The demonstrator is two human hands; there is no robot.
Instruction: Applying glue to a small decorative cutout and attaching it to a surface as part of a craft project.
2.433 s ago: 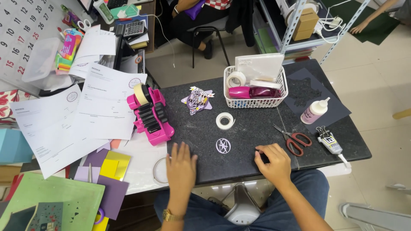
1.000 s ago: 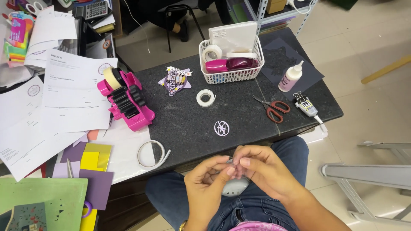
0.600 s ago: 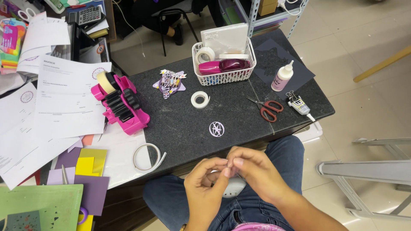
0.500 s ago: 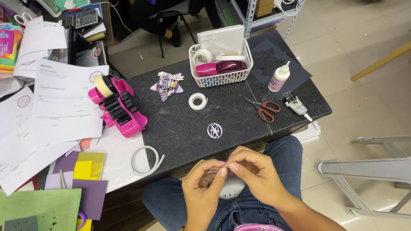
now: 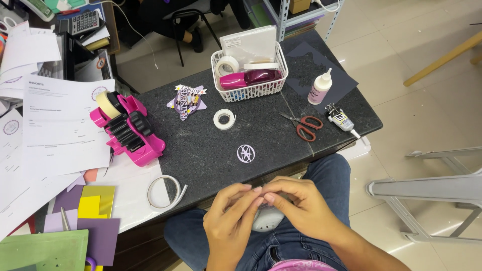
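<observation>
The left hand (image 5: 232, 221) and right hand (image 5: 297, 211) are meeting fingertip to fingertip at lower centre, over the lap. Whatever they are pinching is too small to tell. The round sticker (image 5: 245, 153) is lying directly above, on the table (image 5: 211, 150).

Single head-worn view, looking steeply down from above the lap onto the dark table (image 5: 211, 145) edge, hands near, floor at right
</observation>
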